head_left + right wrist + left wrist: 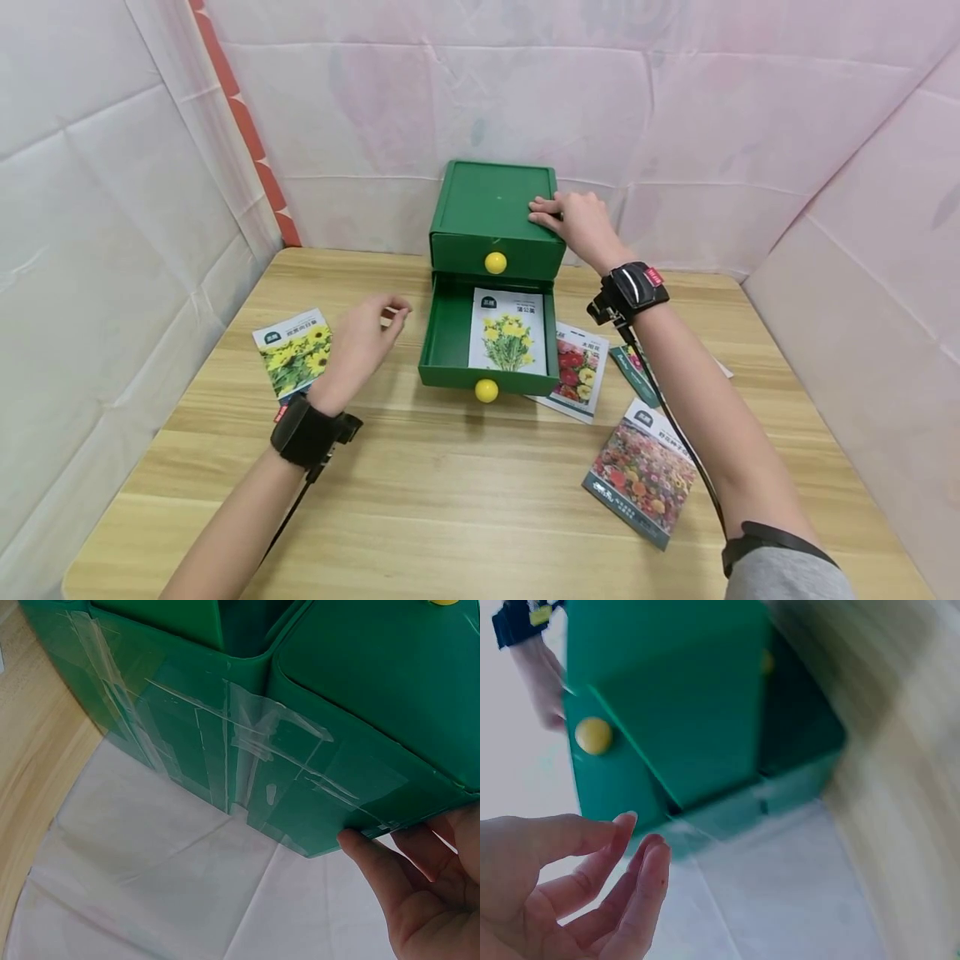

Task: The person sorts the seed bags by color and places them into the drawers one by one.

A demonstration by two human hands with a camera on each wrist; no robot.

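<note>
A green two-drawer box [497, 207] stands at the back of the wooden table [480, 500]. Its lower drawer [450, 333] is pulled out, with a yellow knob [486, 390] and a yellow-flower seed packet [508, 332] lying inside. The upper drawer, with its knob [495, 262], is pushed in. My right hand [573, 218] rests flat on the box's top right edge, fingertips [360, 847] at the green corner. My left hand [367, 327] hovers left of the drawer with loosely curled fingers [641, 889], holding nothing, above a sunflower packet [288, 354].
Other seed packets lie right of the drawer: a red-flower one [576, 371], a mixed-flower one [645, 471] and another partly under my right forearm [633, 371]. White sheet walls enclose the table on three sides.
</note>
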